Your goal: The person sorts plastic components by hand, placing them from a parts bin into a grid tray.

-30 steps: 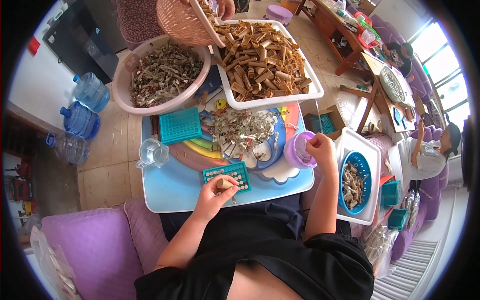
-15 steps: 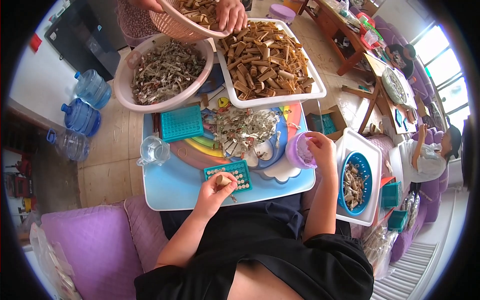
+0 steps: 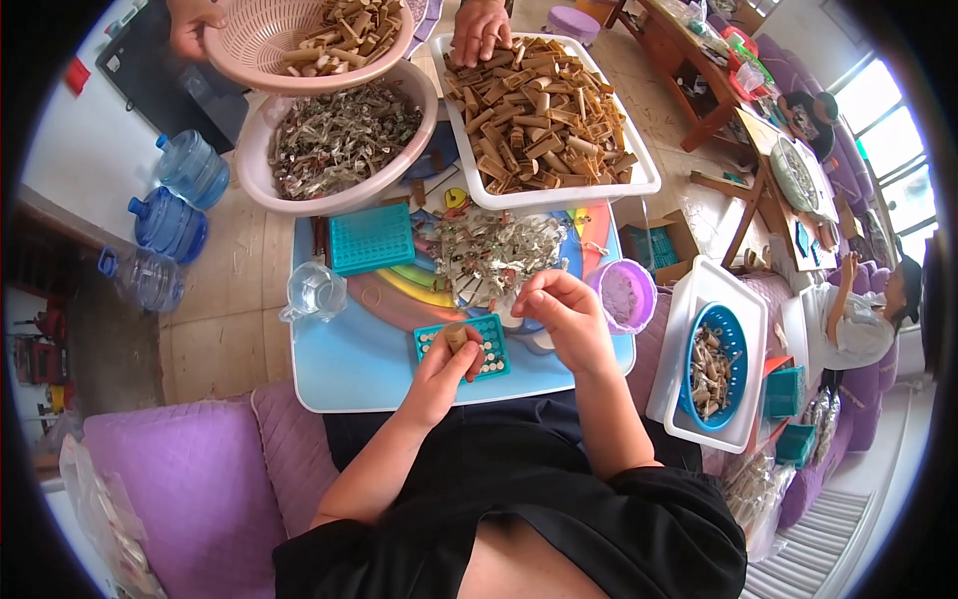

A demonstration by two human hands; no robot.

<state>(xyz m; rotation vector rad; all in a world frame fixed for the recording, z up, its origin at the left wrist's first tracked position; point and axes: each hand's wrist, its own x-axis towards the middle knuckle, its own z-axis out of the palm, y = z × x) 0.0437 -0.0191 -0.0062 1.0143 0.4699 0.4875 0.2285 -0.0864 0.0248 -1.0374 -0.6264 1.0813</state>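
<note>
My left hand [image 3: 439, 377] is closed round a short brown tube [image 3: 456, 338], holding it over a small teal tray [image 3: 495, 332]. Round white pieces sit in the tray's holes. My right hand [image 3: 567, 327] hovers to the right of it with thumb and fingers pinched; whatever is between them is too small to make out. Beside that hand stands a purple tub [image 3: 645, 311] with pale powdery stuff inside. Silvery, crinkled scraps [image 3: 489, 255] lie in a pile just beyond both hands.
On the blue table [image 3: 339, 374] are a clear jug [image 3: 315, 292] and a teal rack [image 3: 371, 238]. Beyond stand a pink tub [image 3: 255, 190] of scraps and a white bin [image 3: 649, 185] of brown tubes. A co-worker's hand [image 3: 481, 30] touches the tubes. A blue basket [image 3: 742, 374] sits right.
My right hand has left the purple tub and come left, nearer the tube. The co-worker's pink colander has moved left, and one of their hands now rests on the brown tubes.
</note>
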